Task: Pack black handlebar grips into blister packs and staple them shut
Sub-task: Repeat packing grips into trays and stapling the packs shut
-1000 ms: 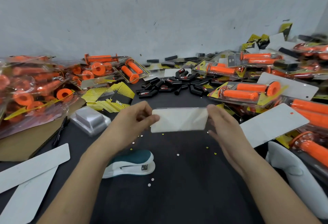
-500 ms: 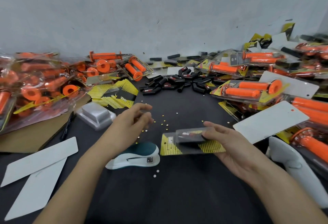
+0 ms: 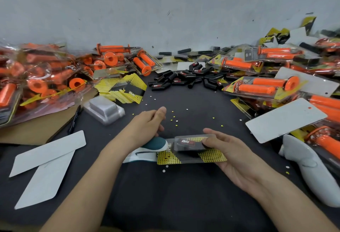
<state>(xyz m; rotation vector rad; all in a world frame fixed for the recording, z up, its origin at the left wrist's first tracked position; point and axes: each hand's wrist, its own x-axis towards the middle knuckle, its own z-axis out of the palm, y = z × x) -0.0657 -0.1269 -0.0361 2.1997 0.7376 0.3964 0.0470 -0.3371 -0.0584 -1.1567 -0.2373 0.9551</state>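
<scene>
Our right hand [image 3: 235, 155] pinches the clear yellow-carded blister pack [image 3: 170, 158] containing one black rubber handlebar grip [image 3: 187, 147]; our left hand [image 3: 147, 123] hovers relaxed.

"TAPER" on red label [image 3: 185, 142], black grip [image 3: 190, 149] in blister pack [image 3: 211, 156]

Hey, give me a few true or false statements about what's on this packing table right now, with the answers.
1. The right hand holds a blister pack with a black grip inside. True.
2. The stapler is red. False: it is teal and white.
3. The loose black grips lie piled towards the wall. True.
4. The left hand grips a pair of scissors. False: it holds nothing, its fingers loosely curled above the stapler.
</scene>
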